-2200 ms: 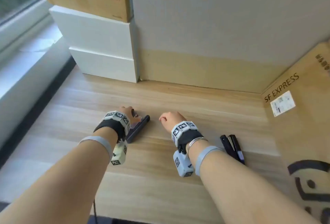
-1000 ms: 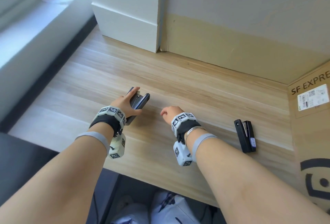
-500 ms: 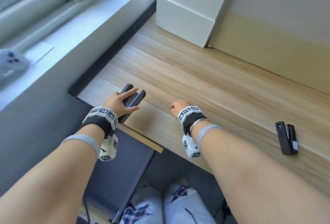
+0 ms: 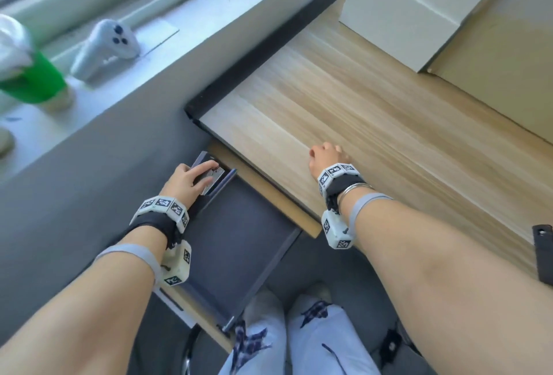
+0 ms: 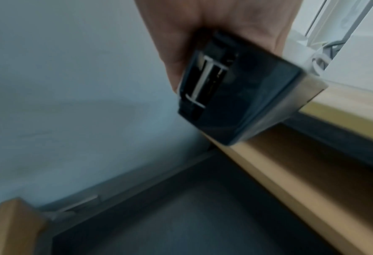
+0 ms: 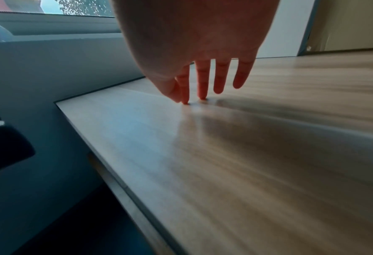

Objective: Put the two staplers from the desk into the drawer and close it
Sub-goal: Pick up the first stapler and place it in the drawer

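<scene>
My left hand (image 4: pixel 191 178) grips a dark stapler (image 4: pixel 214 180) (image 5: pixel 235 96) above the far left corner of the open grey drawer (image 4: pixel 236 243) under the desk edge. The stapler's metal underside faces the left wrist camera. My right hand (image 4: pixel 324 154) (image 6: pixel 199 86) rests on the wooden desk (image 4: pixel 374 123) near its front edge, fingers straight and pointing down, the fingertips (image 6: pixel 203 98) touching the top and holding nothing. A second black stapler (image 4: pixel 543 256) lies on the desk at the far right edge of the head view, partly cut off.
White boxes (image 4: pixel 413 6) and a cardboard panel (image 4: pixel 502 81) stand at the back of the desk. A grey sill on the left carries a white controller (image 4: pixel 104 48) and a green cup (image 4: pixel 33 75). My knees (image 4: pixel 299 341) are below the drawer.
My left hand has carried the stapler off the desk's left front corner down over the open drawer. The head view has swung left and down. The right hand stayed on the desk.
</scene>
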`<state>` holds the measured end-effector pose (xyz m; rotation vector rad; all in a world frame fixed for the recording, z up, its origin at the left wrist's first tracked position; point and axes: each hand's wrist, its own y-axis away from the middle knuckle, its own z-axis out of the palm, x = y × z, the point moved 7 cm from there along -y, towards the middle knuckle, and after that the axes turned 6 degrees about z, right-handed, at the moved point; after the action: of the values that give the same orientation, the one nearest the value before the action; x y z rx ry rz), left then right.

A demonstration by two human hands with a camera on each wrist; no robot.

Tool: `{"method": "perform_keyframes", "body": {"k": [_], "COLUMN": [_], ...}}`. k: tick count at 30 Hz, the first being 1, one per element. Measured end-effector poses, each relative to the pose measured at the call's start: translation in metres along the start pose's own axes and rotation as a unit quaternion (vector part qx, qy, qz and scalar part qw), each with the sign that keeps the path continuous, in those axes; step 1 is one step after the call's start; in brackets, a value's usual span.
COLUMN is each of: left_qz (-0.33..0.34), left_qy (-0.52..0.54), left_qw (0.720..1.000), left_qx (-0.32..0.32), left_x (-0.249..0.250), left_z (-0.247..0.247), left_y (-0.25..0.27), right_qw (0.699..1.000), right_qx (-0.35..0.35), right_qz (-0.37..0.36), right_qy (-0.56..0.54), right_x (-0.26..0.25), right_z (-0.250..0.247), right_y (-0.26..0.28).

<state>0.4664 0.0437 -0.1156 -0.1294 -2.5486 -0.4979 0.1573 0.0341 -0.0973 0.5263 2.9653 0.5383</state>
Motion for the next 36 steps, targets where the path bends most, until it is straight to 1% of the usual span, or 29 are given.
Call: {"method": "perform_keyframes", "body": {"k": [3, 7, 10, 14, 17, 18, 21, 25, 31, 36], "left_qz": [-0.011, -0.044, -0.065, -0.090, -0.121, -0.135, -0.163, -0.208, -0.227, -0.227], "left_qy": [-0.010, -0.033, -0.034, -0.063, -0.077, -0.075, -0.063, -0.043, -0.044, -0.058], "left_qw": [1.000, 0.998, 0.997, 0.993, 0.987, 0.985, 0.983, 0.975, 0.971, 0.968], "left_qx": [-0.006, -0.041, -0.039, -0.033, -0.066, -0.076, -0.060, -0.064, -0.067, -0.090], "left_x": [-0.025, -0.050, -0.061, -0.070, -0.081, -0.084, -0.091, -0.102, -0.112, -0.113], "left_z": [0.022, 0.052, 0.068, 0.088, 0.110, 0.117, 0.133, 0.152, 0.170, 0.182], "left_y": [0.002, 0.002, 0.000, -0.008, -0.019, -0.021, -0.026, -0.028, -0.037, -0.042], "right_qw": [0.998, 0.993, 0.992, 0.991, 0.990, 0.989, 0.986, 0.981, 0.979, 0.978], "right_qx": [0.040, 0.077, 0.085, 0.114, 0.124, 0.129, 0.150, 0.177, 0.190, 0.195], "right_qz": [0.007, 0.026, 0.042, 0.041, 0.041, 0.041, 0.043, 0.041, 0.045, 0.047], "right_qy": [-0.052, -0.088, -0.082, -0.056, -0.053, -0.053, -0.052, -0.062, -0.059, -0.062], "right_x": [-0.005, -0.004, -0.002, -0.002, -0.001, -0.002, -0.001, -0.001, -0.001, -0.001], "right_z": [0.007, 0.020, 0.032, 0.040, 0.042, 0.042, 0.042, 0.042, 0.043, 0.043], "right_y": [-0.007, -0.017, -0.017, -0.014, -0.014, -0.014, -0.014, -0.013, -0.014, -0.014]}}
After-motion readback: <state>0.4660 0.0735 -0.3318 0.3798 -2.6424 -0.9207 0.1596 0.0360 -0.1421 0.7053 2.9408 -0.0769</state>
